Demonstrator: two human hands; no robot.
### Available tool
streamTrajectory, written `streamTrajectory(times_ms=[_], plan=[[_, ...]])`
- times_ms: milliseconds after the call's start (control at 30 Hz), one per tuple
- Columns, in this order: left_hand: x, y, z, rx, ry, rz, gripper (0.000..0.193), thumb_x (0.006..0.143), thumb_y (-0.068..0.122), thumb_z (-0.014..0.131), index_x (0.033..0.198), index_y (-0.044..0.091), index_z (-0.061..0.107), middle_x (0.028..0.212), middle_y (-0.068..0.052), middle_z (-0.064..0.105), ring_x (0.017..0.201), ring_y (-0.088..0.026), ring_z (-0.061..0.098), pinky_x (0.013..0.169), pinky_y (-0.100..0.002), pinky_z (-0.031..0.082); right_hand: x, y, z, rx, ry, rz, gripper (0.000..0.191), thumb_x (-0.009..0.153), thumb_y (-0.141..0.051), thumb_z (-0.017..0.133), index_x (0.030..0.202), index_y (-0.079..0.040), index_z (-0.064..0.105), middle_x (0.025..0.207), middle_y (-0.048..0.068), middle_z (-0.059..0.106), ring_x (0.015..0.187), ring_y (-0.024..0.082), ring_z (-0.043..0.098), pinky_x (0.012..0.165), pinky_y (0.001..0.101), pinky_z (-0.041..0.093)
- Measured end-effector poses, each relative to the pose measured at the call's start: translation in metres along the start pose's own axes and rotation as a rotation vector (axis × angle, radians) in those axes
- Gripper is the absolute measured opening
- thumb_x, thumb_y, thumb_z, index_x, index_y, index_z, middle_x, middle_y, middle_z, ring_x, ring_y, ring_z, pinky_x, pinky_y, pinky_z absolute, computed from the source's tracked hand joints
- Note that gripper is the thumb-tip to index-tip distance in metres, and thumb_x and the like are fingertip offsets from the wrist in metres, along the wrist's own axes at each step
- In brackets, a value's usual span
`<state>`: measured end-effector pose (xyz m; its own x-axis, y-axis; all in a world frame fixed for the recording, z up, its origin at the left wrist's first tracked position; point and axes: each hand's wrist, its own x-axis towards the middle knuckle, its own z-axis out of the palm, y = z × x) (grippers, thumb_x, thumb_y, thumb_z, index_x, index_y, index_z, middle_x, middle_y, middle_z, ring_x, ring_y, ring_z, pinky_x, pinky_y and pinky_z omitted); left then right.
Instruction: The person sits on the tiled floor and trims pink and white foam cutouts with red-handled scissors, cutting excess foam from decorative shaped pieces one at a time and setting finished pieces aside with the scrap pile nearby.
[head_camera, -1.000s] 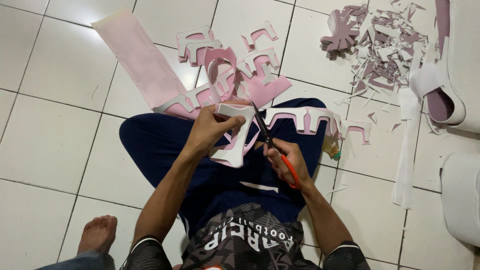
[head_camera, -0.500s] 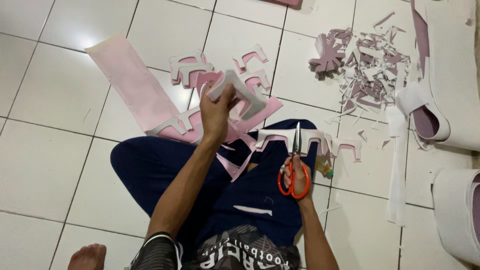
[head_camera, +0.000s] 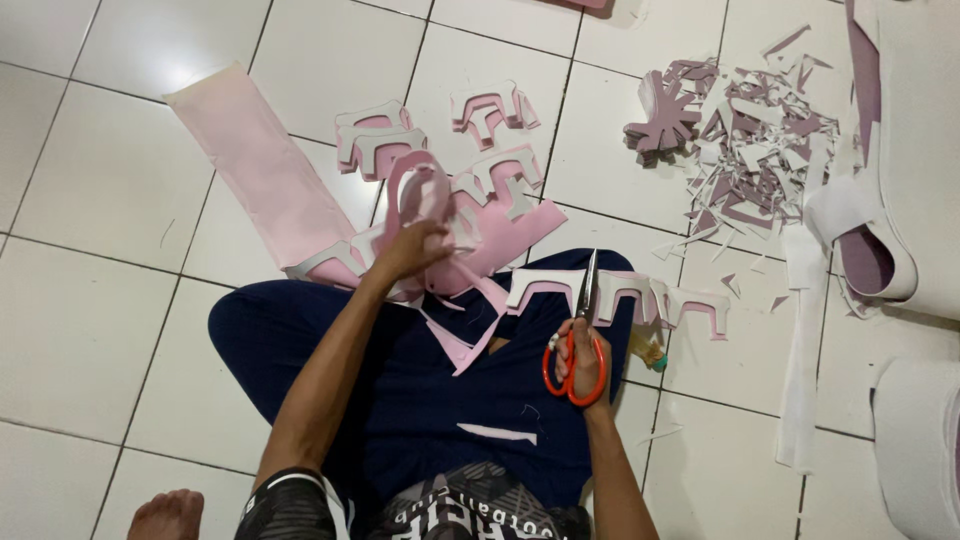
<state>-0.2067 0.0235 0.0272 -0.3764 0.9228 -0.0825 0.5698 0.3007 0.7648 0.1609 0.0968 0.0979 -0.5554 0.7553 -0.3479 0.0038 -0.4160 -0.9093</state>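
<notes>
I sit cross-legged on a white tiled floor in dark blue trousers. My left hand (head_camera: 412, 250) is stretched forward and grips a bent loop of pink foam strip (head_camera: 425, 192), lifted over a pile of cut pieces. My right hand (head_camera: 578, 360) holds orange-handled scissors (head_camera: 582, 335) upright over my right knee, blades closed and pointing away from me. A white-edged pink cut-out strip (head_camera: 620, 292) lies across that knee beside the blades.
A long pink foam sheet (head_camera: 262, 172) lies on the floor at the left. Several arch-shaped cut-outs (head_camera: 492, 108) lie ahead. A stack of pieces and a heap of scraps (head_camera: 745, 150) sit at the upper right, with foam rolls (head_camera: 915, 440) along the right edge.
My left hand went from my lap out to the pile, carrying the cut piece forward. My right hand drew the scissors away from the cut and turned them upright.
</notes>
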Motion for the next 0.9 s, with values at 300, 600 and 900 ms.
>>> streamTrajectory(times_ms=[300, 600, 900], plan=[[-0.096, 0.023, -0.001, 0.345, 0.667, -0.019, 0.053, 0.083, 0.007, 0.073, 0.129, -0.011, 0.054, 0.140, -0.040, 0.049, 0.123, -0.051, 0.052, 0.102, -0.050, 0.047, 0.001, -0.006, 0.008, -0.055, 0.011, -0.021, 0.046, 0.106, -0.046, 0.050, 0.094, -0.002, 0.056, 0.063, 0.002, 0.048, 0.044, 0.008, 0.044, 0.038, 0.0243, 0.037], [-0.110, 0.146, 0.067, -0.453, 0.252, -0.088, 0.023, 0.099, 0.018, 0.068, 0.112, 0.000, 0.072, 0.100, -0.014, 0.077, 0.094, -0.024, 0.075, 0.083, -0.033, 0.059, -0.010, 0.005, 0.004, 0.007, 0.043, -0.140, 0.046, 0.107, -0.047, 0.048, 0.098, -0.003, 0.056, 0.065, 0.002, 0.048, 0.046, 0.008, 0.043, 0.039, 0.0251, 0.038], [-0.036, 0.196, 0.173, -1.318, -0.072, -0.434, 0.038, 0.100, 0.034, 0.069, 0.090, -0.002, 0.069, 0.071, 0.004, 0.053, 0.063, -0.006, 0.050, 0.063, -0.023, 0.046, -0.013, 0.032, -0.022, 0.300, 0.159, -0.175, 0.049, 0.108, -0.053, 0.041, 0.101, -0.006, 0.054, 0.064, 0.000, 0.046, 0.043, 0.008, 0.042, 0.037, 0.0248, 0.036]])
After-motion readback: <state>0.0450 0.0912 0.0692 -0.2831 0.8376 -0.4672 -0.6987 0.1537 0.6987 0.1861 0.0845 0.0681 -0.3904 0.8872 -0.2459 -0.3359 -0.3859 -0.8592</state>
